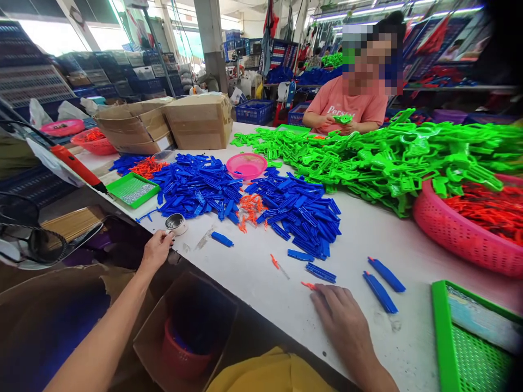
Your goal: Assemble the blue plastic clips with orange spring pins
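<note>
My left hand [157, 251] is closed, its fingers pinching the side of a small white cup [180, 227] at the table's near edge. What lies inside the cup is too dark to make out. My right hand [343, 314] rests low on the table with fingers curled together around one end of a small orange plastic piece [308, 285]; the thumb is hidden. Just beyond it lie blue plastic parts [321, 273] and an orange piece with a spring [275, 263]. Two blue parts with orange tips [380, 293] lie to the right of that hand.
Heaps of blue parts [196, 185] and green toy-gun halves [359, 158] cover the table's far side. A pink basket [457, 245] holds orange parts. Green trays [443, 337], a red electric screwdriver [77, 166] and cardboard boxes [200, 122] stand around. A co-worker [347, 103] handles a green piece opposite.
</note>
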Motion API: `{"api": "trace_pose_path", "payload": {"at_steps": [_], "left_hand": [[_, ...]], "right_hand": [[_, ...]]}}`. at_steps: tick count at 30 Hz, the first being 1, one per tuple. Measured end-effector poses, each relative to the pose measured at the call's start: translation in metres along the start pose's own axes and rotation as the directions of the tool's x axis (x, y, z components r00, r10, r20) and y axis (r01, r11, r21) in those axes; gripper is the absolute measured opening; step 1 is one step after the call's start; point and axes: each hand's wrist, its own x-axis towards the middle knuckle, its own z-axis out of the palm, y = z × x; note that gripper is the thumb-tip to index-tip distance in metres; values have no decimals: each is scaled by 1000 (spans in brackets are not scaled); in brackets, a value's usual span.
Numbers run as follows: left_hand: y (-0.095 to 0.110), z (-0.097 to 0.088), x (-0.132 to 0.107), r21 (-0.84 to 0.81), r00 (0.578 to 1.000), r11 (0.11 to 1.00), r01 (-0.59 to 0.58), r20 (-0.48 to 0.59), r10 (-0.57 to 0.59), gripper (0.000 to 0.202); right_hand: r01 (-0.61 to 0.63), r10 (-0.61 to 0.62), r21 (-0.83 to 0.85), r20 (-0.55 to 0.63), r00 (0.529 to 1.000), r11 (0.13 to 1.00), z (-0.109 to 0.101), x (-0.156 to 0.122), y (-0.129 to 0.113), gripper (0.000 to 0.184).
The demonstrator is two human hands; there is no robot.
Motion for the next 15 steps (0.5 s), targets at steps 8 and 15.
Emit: {"api": "trace_pose_path", "payload": {"at_steps": [8,15], "left_hand": [[15,-3,-23,-55,997,998,-36,72,40,30],[59,-1,-69,-178,945,970,-163,255,205,33]], "right_hand": [[-42,42,-6,-14,999,999,-5,2,-4,17],[-53,53,-36,-19,998,998,-5,0,-2,19]]}}
